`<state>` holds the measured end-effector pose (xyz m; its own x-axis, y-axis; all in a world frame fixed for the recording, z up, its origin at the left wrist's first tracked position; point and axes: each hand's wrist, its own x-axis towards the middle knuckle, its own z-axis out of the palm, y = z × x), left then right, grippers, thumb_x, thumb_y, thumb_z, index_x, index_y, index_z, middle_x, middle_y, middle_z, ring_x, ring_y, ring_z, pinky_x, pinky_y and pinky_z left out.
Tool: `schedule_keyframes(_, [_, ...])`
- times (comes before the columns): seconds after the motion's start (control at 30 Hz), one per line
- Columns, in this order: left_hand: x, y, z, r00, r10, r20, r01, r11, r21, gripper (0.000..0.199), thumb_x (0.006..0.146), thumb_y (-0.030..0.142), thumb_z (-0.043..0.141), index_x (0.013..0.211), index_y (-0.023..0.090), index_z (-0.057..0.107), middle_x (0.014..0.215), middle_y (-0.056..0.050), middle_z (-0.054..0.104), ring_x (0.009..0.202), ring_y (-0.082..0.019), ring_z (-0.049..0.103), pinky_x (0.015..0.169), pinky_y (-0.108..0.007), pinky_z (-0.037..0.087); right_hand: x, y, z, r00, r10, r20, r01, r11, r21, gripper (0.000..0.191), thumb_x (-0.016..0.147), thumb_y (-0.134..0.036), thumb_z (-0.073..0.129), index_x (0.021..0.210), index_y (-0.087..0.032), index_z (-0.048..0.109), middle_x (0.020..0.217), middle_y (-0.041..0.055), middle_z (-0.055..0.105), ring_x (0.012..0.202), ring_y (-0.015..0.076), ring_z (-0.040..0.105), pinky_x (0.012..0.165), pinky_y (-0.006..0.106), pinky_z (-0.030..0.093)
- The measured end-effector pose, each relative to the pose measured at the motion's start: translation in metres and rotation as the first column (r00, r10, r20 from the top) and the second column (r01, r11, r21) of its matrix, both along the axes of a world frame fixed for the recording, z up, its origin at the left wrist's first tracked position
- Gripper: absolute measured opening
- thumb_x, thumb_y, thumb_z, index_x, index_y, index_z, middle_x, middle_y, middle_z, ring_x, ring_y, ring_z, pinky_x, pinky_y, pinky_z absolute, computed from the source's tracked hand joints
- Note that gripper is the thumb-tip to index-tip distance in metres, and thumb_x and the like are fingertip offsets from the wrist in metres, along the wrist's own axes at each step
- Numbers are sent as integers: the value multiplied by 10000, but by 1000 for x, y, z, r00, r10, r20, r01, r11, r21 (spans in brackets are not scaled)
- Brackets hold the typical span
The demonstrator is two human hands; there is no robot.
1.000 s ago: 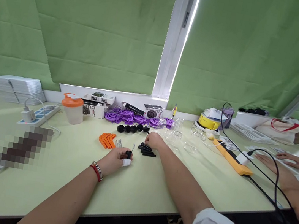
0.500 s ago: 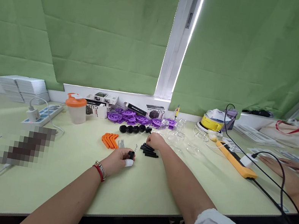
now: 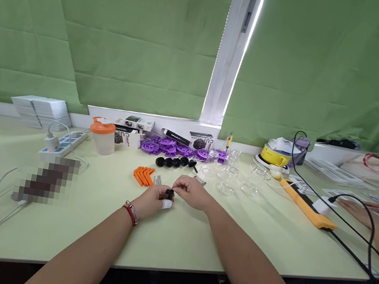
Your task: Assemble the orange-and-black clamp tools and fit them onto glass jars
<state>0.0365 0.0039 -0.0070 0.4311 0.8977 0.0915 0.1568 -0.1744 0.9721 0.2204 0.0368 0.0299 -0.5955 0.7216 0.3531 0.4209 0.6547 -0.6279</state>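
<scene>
My left hand (image 3: 152,201), one finger wrapped in white, grips a small black plastic part (image 3: 169,194) above the table. The fingertips of my right hand (image 3: 191,192) are pinched together right at the top of that part; anything between them is too small to make out. Just behind the hands lie orange angled pieces (image 3: 143,176) and several thin metal pins (image 3: 157,180). Small springs (image 3: 200,179) show past my right hand, which covers the spot where black rods lay. Black round knobs (image 3: 169,162) stand in a row farther back.
Purple plastic parts (image 3: 166,147) and printed boxes (image 3: 131,138) line the back. Clear plastic cups (image 3: 228,180) stand right of centre. An orange-lidded shaker (image 3: 103,136) is at left, a yellow power strip (image 3: 306,206) at right. Another person's hands (image 3: 356,212) rest at far right.
My right hand has come from the black rods back toward me and left, meeting the part in my left hand. The left hand keeps its grip. The view has shifted slightly.
</scene>
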Motion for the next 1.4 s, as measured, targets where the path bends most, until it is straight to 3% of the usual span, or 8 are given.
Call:
schedule_keyframes(0.4, [1,-2,5,999,25,-44,-24,1000,19,218,687,319,694,804,159,604,770,-10,600,712,-147,529,703,-291,418,0,-7,6,998,52,-26,-49,996,79,162,832,-124,539,858,-172,691,880,33,647,827,126,589,784,241,439])
schedule_keyframes(0.47, [2,-3,7,999,33,-44,-33,999,2,227,672,326,704,788,161,601,780,-13,609,731,-153,541,723,-298,425,8,-1,5,997,-29,-67,32,999,38,183,841,-136,523,897,-176,692,928,38,660,847,130,600,794,245,448])
schedule_keyframes(0.53, [3,-4,8,998,48,-45,-49,999,-21,240,654,332,717,778,164,599,792,-14,620,753,-159,554,742,-304,430,21,10,4,972,-213,-101,212,977,-19,205,856,-168,504,947,-180,687,967,42,673,864,143,607,788,252,458])
schedule_keyframes(0.63, [3,-5,10,997,56,-53,-58,998,-31,248,641,337,730,771,165,606,801,-19,631,766,-162,565,747,-305,436,49,27,-2,864,-501,-42,498,865,-67,230,865,-181,484,985,-181,680,971,42,687,861,154,616,769,248,462])
schedule_keyframes(0.73, [1,-4,12,996,47,-76,-48,999,-21,253,639,357,734,758,166,618,787,-20,631,754,-163,568,736,-305,441,72,40,-12,791,-590,162,601,799,-25,228,845,-127,501,961,-177,691,994,49,692,881,152,620,765,226,449])
schedule_keyframes(0.83, [0,-4,13,995,47,-91,-49,999,-19,269,634,378,732,766,170,623,794,-23,634,758,-167,570,741,-309,441,80,44,-20,769,-586,255,607,794,-6,217,820,-107,538,930,-187,706,1020,54,688,886,161,622,740,220,442])
schedule_keyframes(1.1, [1,-6,16,995,54,-88,-57,998,-37,260,637,364,730,763,166,618,819,-29,640,776,-168,568,757,-312,436,65,42,-25,792,-473,385,466,877,118,329,712,-14,576,909,-234,719,1065,20,678,983,189,591,783,228,395])
schedule_keyframes(1.4, [-2,-4,13,996,27,-79,-29,999,-32,247,643,354,728,767,168,625,796,-23,627,758,-162,565,732,-297,433,70,42,-25,735,-512,444,512,849,132,338,751,-86,592,1051,-214,682,1085,79,658,1002,220,578,758,248,392])
